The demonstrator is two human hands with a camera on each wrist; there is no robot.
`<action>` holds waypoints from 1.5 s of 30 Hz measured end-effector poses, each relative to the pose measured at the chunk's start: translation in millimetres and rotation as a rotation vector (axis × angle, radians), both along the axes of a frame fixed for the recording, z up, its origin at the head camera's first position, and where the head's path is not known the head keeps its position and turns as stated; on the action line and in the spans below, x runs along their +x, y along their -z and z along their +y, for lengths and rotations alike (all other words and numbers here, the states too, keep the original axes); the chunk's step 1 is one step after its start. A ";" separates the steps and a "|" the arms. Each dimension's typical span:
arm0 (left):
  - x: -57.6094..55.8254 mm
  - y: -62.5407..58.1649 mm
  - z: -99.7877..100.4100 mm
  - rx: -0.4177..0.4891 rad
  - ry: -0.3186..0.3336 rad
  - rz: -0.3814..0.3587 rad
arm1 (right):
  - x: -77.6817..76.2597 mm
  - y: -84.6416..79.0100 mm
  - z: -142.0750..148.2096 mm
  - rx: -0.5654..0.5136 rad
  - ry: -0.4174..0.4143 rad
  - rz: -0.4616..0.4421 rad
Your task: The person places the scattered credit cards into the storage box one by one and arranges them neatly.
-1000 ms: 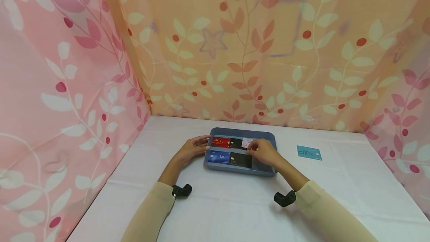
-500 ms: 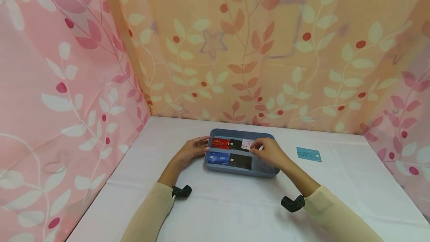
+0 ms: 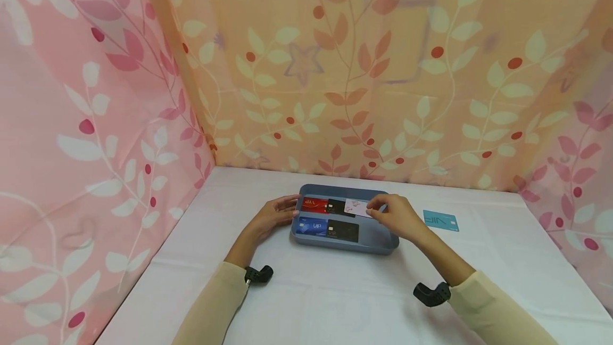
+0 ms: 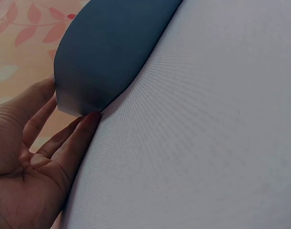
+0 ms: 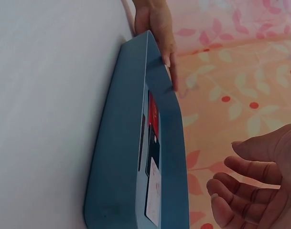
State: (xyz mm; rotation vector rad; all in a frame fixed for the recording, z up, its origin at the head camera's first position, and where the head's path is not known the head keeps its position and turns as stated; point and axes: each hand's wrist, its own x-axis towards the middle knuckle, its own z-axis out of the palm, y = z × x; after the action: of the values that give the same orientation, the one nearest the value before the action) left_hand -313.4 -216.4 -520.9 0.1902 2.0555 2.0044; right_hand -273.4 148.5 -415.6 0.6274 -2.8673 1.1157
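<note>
A shallow blue-grey tray stands on the white cloth with two rows of cards in it. The back row has a red VIP card, a black card and a pale floral card overlapping it. In front lie a blue VIP card and another black card. My left hand rests its fingertips against the tray's left end, as the left wrist view shows. Beside the floral card hovers my right hand; in the right wrist view its loosely bent fingers hold nothing.
A teal VIP card lies on the white-covered table to the right of the tray. Floral curtains close off the back and both sides. A black wrist camera hangs under my right wrist.
My right hand has drawn back to the right from the floral card, which now shows more fully. The left hand and the tray have stayed in place.
</note>
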 end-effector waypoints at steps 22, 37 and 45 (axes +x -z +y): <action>1.1 0.9 0.4 -0.023 -0.018 -0.002 | 7.6 -7.1 55.3 0.011 0.115 0.215; -0.7 1.8 0.2 -0.018 -0.008 0.006 | 5.3 5.3 94.3 0.002 0.239 0.258; 1.1 0.9 1.2 -0.021 -0.011 0.008 | -0.8 21.1 114.7 -0.001 0.291 0.252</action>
State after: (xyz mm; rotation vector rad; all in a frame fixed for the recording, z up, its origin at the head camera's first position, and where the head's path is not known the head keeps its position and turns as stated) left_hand -312.3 -215.2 -521.9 0.1835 2.0857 1.9908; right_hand -274.2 263.2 -436.8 0.3091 -2.6327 0.9233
